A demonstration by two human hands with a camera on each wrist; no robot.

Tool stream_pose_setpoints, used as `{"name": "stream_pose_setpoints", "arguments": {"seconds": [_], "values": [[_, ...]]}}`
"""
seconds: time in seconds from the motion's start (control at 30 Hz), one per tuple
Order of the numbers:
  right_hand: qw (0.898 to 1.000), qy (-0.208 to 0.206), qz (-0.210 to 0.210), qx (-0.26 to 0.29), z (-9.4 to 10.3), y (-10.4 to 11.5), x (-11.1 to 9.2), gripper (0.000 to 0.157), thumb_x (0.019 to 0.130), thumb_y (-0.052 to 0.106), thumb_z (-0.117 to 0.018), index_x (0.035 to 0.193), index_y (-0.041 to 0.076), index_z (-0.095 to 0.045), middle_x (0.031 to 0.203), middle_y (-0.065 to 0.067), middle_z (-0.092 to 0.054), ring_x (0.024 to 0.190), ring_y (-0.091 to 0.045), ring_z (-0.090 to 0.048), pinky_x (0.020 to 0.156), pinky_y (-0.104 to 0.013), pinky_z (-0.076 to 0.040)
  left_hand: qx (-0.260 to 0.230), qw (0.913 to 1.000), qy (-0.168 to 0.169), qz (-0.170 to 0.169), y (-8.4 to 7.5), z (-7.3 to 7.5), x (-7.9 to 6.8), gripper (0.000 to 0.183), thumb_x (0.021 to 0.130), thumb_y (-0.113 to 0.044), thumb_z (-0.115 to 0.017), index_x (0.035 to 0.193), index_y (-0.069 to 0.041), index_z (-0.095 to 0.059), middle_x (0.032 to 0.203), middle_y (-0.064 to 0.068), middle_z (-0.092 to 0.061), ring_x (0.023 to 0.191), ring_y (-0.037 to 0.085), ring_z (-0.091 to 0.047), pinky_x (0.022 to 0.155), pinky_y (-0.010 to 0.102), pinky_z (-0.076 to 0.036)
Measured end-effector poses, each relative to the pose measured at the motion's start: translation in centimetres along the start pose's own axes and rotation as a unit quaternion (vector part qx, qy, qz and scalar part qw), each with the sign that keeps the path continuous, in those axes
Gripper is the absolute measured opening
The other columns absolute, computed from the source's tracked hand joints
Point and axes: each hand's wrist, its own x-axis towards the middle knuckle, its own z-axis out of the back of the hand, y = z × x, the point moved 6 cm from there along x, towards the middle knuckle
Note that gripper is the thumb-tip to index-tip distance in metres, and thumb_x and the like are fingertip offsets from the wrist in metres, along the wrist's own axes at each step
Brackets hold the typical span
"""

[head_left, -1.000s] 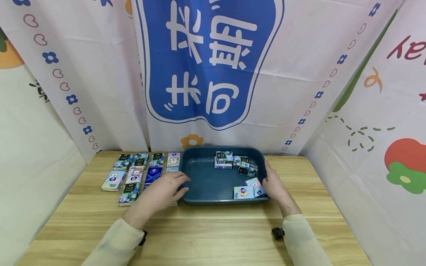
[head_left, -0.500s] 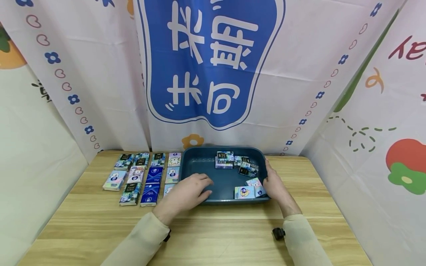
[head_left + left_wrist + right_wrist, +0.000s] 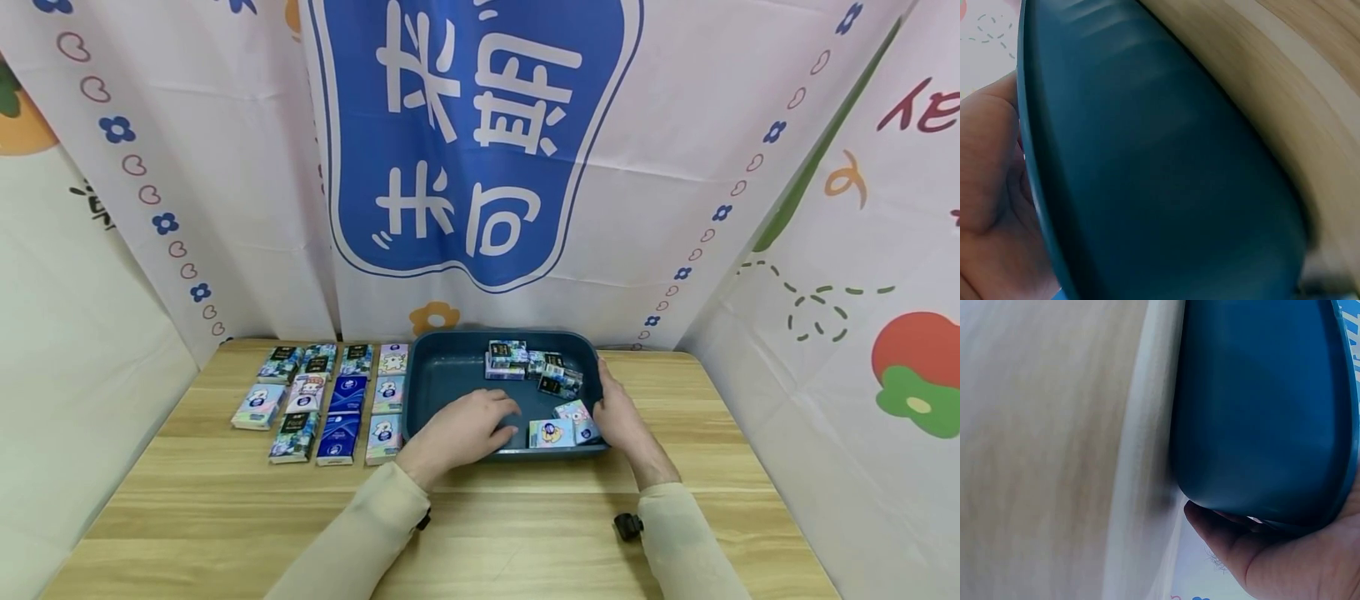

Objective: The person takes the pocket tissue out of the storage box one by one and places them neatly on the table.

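A dark teal tray (image 3: 442, 375) stands on the table, with several small tissue packs (image 3: 551, 433) lying in its right half. My left hand (image 3: 468, 425) is over the tray's near side, fingers loosely bent, just left of the pastel packs. Nothing shows in its grasp; in the left wrist view the palm (image 3: 991, 181) is beyond the tray's rim. At the right end, my right hand (image 3: 622, 417) holds the tray's wall, its fingers along the outside, as the right wrist view also shows. Part of the tray's near rim is hidden by my left hand.
Left of the tray, several tissue packs (image 3: 337, 437) lie in rough columns, some dark floral, some plain blue, some pastel. A printed curtain (image 3: 465, 300) hangs close behind the wooden table (image 3: 525, 533). Small black wrist cameras (image 3: 627, 526) sit at the sleeves.
My left hand has moved right, from beside the loose packs to over the tray, uncovering the packs on the table. The right hand stays at the tray's right end.
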Motion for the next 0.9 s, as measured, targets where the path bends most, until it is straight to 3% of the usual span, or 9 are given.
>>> {"name": "stream_pose_setpoints", "arguments": {"seconds": [0.23, 0.6, 0.9], "values": [[1.000, -0.001, -0.005, -0.008, 0.0, -0.2, 0.1, 0.084, 0.111, -0.012, -0.038, 0.186, -0.002, -0.001, 0.190, -0.040, -0.017, 0.177, -0.060, -0.024, 0.147, -0.071, -0.023, -0.030, 0.9994, 0.015, -0.010, -1.1, -1.2, 2.2, 0.030, 0.119, -0.029, -0.072, 0.144, -0.014, -0.081, 0.142, 0.005, -0.082, 0.124, 0.020, -0.081, 0.109, 0.040, -0.070], [1.000, -0.004, 0.006, -0.015, 0.1, -0.1, 0.0, 0.084, 0.111, -0.012, -0.041, 0.186, -0.004, -0.004, 0.189, -0.042, -0.020, 0.176, -0.060, -0.026, 0.147, -0.071, -0.024, -0.057, 0.9964, 0.062, -0.008, -1.9, -3.4, 5.5, 0.035, 0.120, -0.035, -0.071, 0.148, -0.016, -0.080, 0.149, 0.003, -0.082, 0.139, 0.020, -0.077, 0.122, 0.039, -0.064], [1.000, 0.004, 0.003, -0.012, 0.0, -0.3, 0.1, 0.082, 0.113, -0.010, -0.039, 0.186, -0.003, -0.001, 0.191, -0.039, -0.018, 0.178, -0.058, -0.024, 0.147, -0.070, -0.022, -0.095, 0.9914, 0.089, -0.009, -2.1, -4.1, 6.3, 0.039, 0.120, -0.037, -0.070, 0.153, -0.016, -0.077, 0.147, 0.002, -0.084, 0.123, 0.012, -0.081, 0.114, 0.035, -0.067]]}}
